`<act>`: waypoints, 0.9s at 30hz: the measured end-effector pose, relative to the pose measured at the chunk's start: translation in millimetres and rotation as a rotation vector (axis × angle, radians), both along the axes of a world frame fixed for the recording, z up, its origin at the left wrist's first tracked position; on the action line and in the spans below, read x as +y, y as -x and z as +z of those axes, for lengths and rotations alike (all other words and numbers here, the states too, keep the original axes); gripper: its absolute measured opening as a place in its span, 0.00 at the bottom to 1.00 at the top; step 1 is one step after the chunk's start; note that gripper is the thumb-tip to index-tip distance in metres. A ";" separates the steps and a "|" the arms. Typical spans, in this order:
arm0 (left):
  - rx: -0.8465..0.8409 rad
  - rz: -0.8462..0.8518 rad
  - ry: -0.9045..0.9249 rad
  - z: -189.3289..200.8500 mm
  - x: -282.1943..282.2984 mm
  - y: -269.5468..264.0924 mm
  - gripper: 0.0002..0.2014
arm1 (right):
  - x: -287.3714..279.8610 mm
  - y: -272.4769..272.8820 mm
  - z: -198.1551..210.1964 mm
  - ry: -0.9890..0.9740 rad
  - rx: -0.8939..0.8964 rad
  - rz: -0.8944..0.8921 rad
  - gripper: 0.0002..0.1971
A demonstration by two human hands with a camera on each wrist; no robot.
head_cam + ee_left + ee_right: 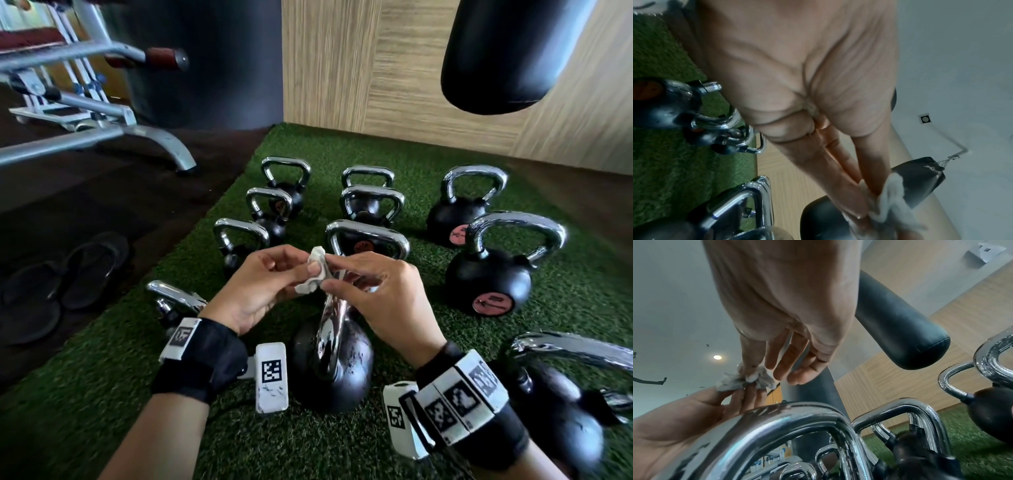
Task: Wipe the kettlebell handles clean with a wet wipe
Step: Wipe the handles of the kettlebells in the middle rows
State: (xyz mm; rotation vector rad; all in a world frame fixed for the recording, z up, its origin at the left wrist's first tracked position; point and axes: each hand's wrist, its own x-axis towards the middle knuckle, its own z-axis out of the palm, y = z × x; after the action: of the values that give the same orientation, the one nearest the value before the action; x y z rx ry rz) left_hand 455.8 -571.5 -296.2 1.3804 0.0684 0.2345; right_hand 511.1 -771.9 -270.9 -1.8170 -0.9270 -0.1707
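A crumpled white wet wipe [313, 272] is held between both hands above the nearest black kettlebell [332, 363], whose chrome handle [330, 323] runs up under the hands. My left hand [263, 284] pinches the wipe from the left, and my right hand [370, 291] pinches it from the right with thumb and forefinger. The right wrist view shows the wipe [745, 380] above the chrome handle [777, 421], apart from it, with my other right fingers [791, 360] spread loosely. In the left wrist view the wipe [892, 201] sits at my left fingertips [861, 209].
Several more chrome-handled kettlebells [486, 274] stand in rows on the green turf mat [342, 147]. A black punching bag [507, 54] hangs above right. A weight bench [85, 102] and black sandals [61, 281] sit on the dark floor at left. A wood-panel wall [394, 68] is behind.
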 end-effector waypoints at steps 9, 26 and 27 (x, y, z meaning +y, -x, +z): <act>0.022 -0.043 -0.329 -4.3 1.1 -7.1 0.22 | -8.2 -12.6 -19.5 -0.101 0.066 -0.114 0.13; 0.342 -0.032 -0.748 -102.0 -28.1 -43.7 0.12 | 8.0 -66.3 -114.5 0.256 0.382 -0.376 0.16; 0.354 -0.009 -0.685 -103.6 -28.1 -43.3 0.11 | 9.7 -67.9 -112.3 0.236 0.379 -0.378 0.15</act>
State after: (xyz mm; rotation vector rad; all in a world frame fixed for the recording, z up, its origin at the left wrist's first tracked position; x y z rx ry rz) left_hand 499.1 -599.6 -399.8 2.0946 0.2966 -0.0063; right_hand 579.0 -762.2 -383.2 -2.1369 -0.3437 0.0534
